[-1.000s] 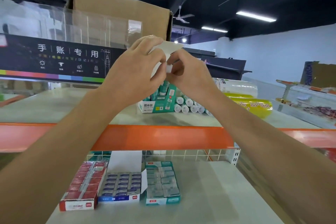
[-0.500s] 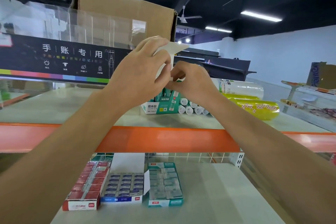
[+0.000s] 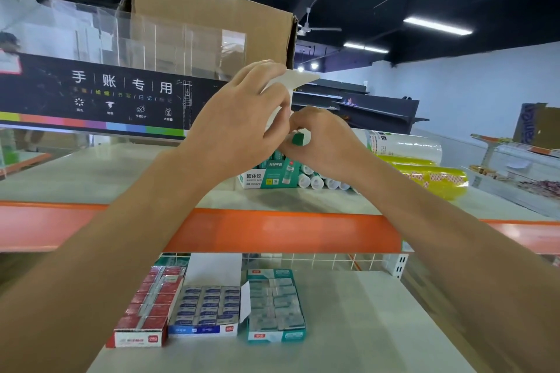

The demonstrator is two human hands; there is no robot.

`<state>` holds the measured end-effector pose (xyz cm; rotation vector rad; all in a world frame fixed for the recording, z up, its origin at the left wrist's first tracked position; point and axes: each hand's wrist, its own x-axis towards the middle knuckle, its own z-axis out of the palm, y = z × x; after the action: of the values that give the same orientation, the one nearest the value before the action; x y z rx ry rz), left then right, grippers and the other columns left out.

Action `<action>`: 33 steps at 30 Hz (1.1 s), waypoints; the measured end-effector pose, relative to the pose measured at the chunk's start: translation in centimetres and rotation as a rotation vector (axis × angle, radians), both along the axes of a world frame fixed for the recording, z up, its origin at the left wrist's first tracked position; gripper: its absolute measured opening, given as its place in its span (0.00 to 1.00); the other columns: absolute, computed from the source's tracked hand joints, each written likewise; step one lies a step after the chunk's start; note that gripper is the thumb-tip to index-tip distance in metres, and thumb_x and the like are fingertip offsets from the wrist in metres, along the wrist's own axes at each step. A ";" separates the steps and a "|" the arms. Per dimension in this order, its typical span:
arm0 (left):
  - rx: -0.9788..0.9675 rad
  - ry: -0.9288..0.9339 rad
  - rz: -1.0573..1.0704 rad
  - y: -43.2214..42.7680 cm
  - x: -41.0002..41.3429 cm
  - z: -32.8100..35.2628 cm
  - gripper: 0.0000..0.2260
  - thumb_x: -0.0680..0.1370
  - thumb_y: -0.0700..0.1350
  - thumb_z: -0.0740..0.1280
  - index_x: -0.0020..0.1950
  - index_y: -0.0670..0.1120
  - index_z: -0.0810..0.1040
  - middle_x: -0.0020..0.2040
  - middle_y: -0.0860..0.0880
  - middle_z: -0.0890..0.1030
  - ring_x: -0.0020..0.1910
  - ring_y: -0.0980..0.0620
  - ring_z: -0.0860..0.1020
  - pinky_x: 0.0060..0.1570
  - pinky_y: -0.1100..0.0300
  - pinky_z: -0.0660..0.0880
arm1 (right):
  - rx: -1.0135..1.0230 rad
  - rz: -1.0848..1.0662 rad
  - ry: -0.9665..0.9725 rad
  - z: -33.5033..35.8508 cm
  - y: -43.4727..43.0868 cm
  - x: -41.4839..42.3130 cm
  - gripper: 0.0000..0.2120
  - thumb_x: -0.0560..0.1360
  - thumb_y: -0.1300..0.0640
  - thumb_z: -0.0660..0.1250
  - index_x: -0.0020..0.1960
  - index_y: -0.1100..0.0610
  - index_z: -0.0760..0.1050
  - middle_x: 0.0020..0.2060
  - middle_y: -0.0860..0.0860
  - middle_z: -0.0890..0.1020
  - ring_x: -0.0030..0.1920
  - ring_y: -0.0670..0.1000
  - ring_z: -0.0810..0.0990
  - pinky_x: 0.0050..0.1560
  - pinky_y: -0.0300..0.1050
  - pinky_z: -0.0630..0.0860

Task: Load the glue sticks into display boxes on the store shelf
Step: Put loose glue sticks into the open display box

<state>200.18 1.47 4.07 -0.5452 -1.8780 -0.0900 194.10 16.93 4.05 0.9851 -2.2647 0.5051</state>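
Note:
Both my hands are raised above the upper shelf [image 3: 121,179]. My left hand [image 3: 242,118] grips a folded white cardboard display box [image 3: 298,79] from its left side. My right hand [image 3: 321,142] pinches the lower edge of the same box, and a green part [image 3: 298,139] shows between its fingers. Behind the hands a teal glue stick display box [image 3: 263,177] stands on the shelf. Several white glue sticks [image 3: 318,181] lie on their sides to its right. Most of the held box is hidden by my fingers.
A large brown carton [image 3: 212,30] and a clear acrylic divider rack with a black sign [image 3: 91,91] stand at the back left. Clear and yellow tape rolls [image 3: 424,172] lie to the right. The lower shelf holds red [image 3: 145,309], blue [image 3: 206,309] and teal [image 3: 275,309] boxes of erasers.
My right hand has slid down along the white box, and a green part now shows between its fingers. My left hand keeps its grip.

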 end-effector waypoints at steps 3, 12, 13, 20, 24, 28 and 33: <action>-0.002 -0.005 0.000 0.1 0.1 -0.1 0.14 0.78 0.45 0.56 0.46 0.39 0.78 0.62 0.41 0.74 0.65 0.44 0.70 0.57 0.62 0.65 | 0.031 0.010 -0.014 0.2 0.3 0.1 0.12 0.74 0.51 0.66 0.54 0.53 0.81 0.52 0.49 0.81 0.51 0.47 0.77 0.49 0.38 0.67; -0.031 0.006 0.030 0.8 0.5 -0.4 0.14 0.78 0.46 0.56 0.46 0.39 0.78 0.61 0.42 0.74 0.64 0.44 0.71 0.52 0.57 0.72 | -0.018 -0.180 0.067 0.0 3.1 1.6 0.14 0.76 0.45 0.65 0.56 0.52 0.78 0.50 0.49 0.77 0.46 0.49 0.76 0.49 0.47 0.74; -0.030 0.006 0.029 0.9 0.6 -0.5 0.14 0.78 0.45 0.56 0.46 0.39 0.78 0.61 0.42 0.74 0.64 0.45 0.70 0.51 0.58 0.72 | 0.009 -0.208 0.046 0.1 3.7 1.9 0.14 0.76 0.44 0.65 0.55 0.52 0.78 0.49 0.49 0.77 0.45 0.49 0.75 0.48 0.47 0.73; -0.051 0.001 0.069 1.4 0.8 -0.9 0.13 0.78 0.45 0.56 0.48 0.40 0.77 0.62 0.42 0.74 0.65 0.45 0.69 0.55 0.58 0.67 | 0.298 -0.481 -0.274 1.4 9.4 3.0 0.05 0.75 0.49 0.68 0.46 0.51 0.78 0.44 0.46 0.76 0.47 0.49 0.76 0.43 0.42 0.68; -0.039 -0.018 0.081 1.9 1.0 -1.1 0.10 0.78 0.43 0.60 0.49 0.39 0.78 0.62 0.41 0.73 0.65 0.44 0.68 0.55 0.55 0.71 | 0.390 -0.590 -0.353 1.0 11.6 2.8 0.07 0.73 0.50 0.71 0.45 0.54 0.81 0.46 0.50 0.81 0.46 0.51 0.78 0.43 0.43 0.70; -0.022 -0.036 0.075 2.1 1.0 -1.1 0.09 0.78 0.42 0.61 0.49 0.38 0.78 0.62 0.41 0.73 0.65 0.43 0.68 0.55 0.52 0.72 | 0.415 -0.641 -0.341 0.5 12.4 2.7 0.13 0.72 0.49 0.71 0.47 0.58 0.83 0.49 0.56 0.83 0.49 0.56 0.81 0.39 0.42 0.71; -0.014 -0.045 0.087 2.2 1.1 -1.1 0.10 0.78 0.43 0.60 0.50 0.38 0.78 0.63 0.41 0.73 0.66 0.44 0.67 0.54 0.50 0.72 | 0.486 -0.706 -0.365 0.6 12.3 3.0 0.13 0.71 0.51 0.71 0.49 0.60 0.82 0.47 0.57 0.84 0.30 0.50 0.78 0.27 0.35 0.66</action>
<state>201.23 3.62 2.95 -0.4737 -1.9449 -0.0324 197.07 29.19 4.68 0.2339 -2.9246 -0.2026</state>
